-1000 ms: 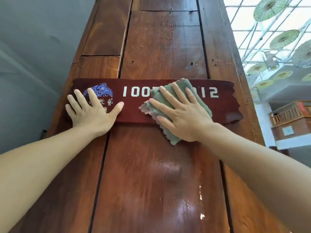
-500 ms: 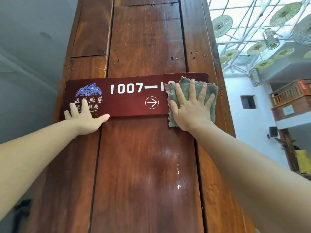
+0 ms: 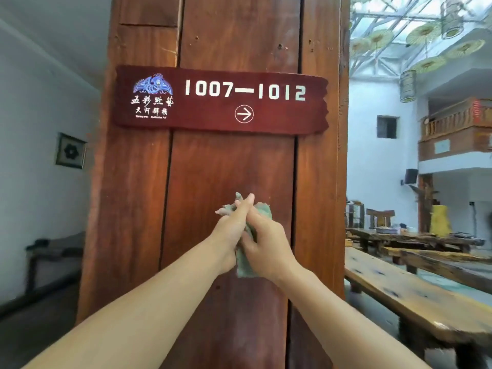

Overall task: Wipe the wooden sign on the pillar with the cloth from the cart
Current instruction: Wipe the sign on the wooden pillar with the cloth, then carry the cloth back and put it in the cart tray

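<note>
Both the left hand (image 3: 231, 230) and right hand (image 3: 267, 241) clasped the green cloth (image 3: 246, 258) well below the uncovered wooden sign (image 3: 221, 101) on the pillar (image 3: 229, 169), so wiping looked finished

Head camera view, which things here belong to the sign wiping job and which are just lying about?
Job: wooden sign, pillar, green cloth, left hand, right hand.

Lying about: wall picture, long wooden tables, hanging cages.

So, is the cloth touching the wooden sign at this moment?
No, the cloth is bunched between the left hand and right hand, well below the wooden sign, which is fully uncovered.
</note>
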Available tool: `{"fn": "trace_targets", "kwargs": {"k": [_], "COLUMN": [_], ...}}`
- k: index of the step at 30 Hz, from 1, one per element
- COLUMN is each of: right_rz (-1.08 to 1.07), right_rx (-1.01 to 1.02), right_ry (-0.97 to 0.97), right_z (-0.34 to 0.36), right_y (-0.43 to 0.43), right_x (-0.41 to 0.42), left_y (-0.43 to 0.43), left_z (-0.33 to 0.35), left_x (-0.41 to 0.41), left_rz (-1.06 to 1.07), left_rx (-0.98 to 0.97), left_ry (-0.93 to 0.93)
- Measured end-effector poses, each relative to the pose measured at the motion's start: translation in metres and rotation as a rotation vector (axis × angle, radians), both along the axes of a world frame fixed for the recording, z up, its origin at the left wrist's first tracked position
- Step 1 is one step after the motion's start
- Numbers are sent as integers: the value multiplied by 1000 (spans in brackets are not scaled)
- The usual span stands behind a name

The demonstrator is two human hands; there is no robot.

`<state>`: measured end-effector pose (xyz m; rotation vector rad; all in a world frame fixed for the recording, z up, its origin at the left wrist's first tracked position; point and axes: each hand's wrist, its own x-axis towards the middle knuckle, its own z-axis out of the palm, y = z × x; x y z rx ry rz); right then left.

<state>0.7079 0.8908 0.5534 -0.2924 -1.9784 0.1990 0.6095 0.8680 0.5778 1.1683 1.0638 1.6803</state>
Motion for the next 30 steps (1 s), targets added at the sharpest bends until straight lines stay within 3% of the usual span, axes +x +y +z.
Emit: {"fn": "trace_targets", "kwargs": {"k": [4, 8, 10, 15, 20, 24, 30], "right_rz": [126, 67, 47, 374, 493, 526, 623], "right_rx": [-409, -699, -839, -1352, -1628, -1818, -1930], "right_ry": [-261, -236, -326, -470, -453, -458, -617], "right_z": [-60, -118, -154, -250, -337, -394, -444], "right_y": [-37, -61, -78, -145, -242, -312, -399], "right_x": [-4, -34, -60, -130, -200, -252, -326], "left_y": [-34, -92, -128, -227, -346, -443, -570], "left_z": [-87, -175, -211, -288, -361, -418, -460], "left_x": [-33, -88, -117, -188, -247, -277, -318], "left_rz": [-65, -52, -30, 65, 183, 351, 560], "left_rx": [-179, -307, -352, -441, -570, -642, -612], "left_ry": [-182, -266, -297, -364, -382, -513, -683]}}
